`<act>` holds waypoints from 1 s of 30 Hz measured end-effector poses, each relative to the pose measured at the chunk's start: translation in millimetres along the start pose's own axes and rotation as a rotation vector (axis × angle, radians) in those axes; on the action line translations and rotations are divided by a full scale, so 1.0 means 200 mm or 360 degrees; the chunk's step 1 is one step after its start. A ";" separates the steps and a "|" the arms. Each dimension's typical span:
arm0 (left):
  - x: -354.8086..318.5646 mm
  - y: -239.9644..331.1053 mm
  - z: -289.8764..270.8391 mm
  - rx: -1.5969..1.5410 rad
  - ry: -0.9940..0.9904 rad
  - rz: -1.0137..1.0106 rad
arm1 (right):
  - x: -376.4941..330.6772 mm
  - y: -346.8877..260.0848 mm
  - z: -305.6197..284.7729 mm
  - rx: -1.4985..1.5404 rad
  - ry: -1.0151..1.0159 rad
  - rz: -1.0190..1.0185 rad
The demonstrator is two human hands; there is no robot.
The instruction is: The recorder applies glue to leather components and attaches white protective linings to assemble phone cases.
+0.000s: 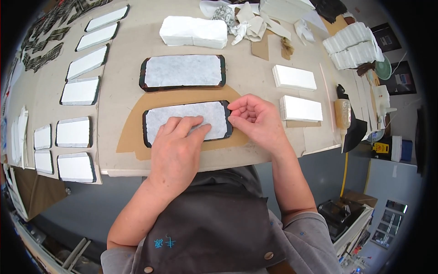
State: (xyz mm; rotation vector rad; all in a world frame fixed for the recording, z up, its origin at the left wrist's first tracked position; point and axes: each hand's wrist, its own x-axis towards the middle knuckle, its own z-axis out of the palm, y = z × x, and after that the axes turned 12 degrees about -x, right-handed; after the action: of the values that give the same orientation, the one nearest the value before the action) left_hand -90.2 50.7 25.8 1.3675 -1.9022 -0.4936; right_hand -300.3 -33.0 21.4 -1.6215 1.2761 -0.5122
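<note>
A rectangular panel (178, 113) with a pale grey-white backing and a dark folded-over border lies on a tan sheet of paper or card (129, 132) in front of me. My left hand (179, 148) rests on its middle with the fingers laid flat, pressing on the backing. At the panel's right end my right hand (258, 119) pinches the dark border (229, 109) between thumb and fingertips. Just beyond lies a stack of similar dark-edged panels (182, 71). The fingers of my left hand hide part of the panel's lower middle.
Several white, dark-edged panels (80, 90) lie in rows at left. Stacks of white rectangles stand at right (301, 108) and far middle (193, 32). Scraps (253, 23) lie at the back. A bottle of amber liquid (343, 114) stands near the table's right edge.
</note>
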 end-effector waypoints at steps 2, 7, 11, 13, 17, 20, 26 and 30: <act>-0.01 0.00 0.00 0.0005 0.0016 0.0029 | 0.00 0.00 0.00 0.0014 0.0017 -0.0021; -0.02 0.00 -0.01 -0.0027 -0.0041 -0.0003 | 0.01 0.01 -0.01 0.0030 0.0035 0.0014; -0.02 0.02 -0.04 -0.0085 -0.0117 -0.0038 | 0.01 0.00 -0.01 -0.0007 -0.0022 0.0015; -0.02 0.03 -0.05 -0.0122 -0.0128 -0.0046 | 0.01 -0.01 0.00 -0.0034 -0.0016 0.0005; -0.02 0.03 -0.05 -0.0285 -0.0115 -0.0129 | 0.02 -0.04 0.00 -0.0059 -0.0037 0.0015; -0.03 0.03 -0.04 -0.0271 -0.0109 -0.0135 | 0.03 -0.04 0.01 0.0031 -0.0043 0.0016; -0.03 0.04 -0.05 -0.0229 -0.0134 -0.0145 | 0.03 -0.02 0.02 0.0416 -0.0021 0.0013; -0.03 0.05 -0.04 -0.0188 -0.0176 -0.0177 | 0.04 0.00 0.02 0.0507 -0.0019 0.0036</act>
State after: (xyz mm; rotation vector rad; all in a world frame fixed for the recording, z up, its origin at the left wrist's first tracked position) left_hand -88.8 61.3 35.7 1.3987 -1.8592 -0.7387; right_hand -294.2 -37.9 18.8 -1.3406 1.1376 -0.6551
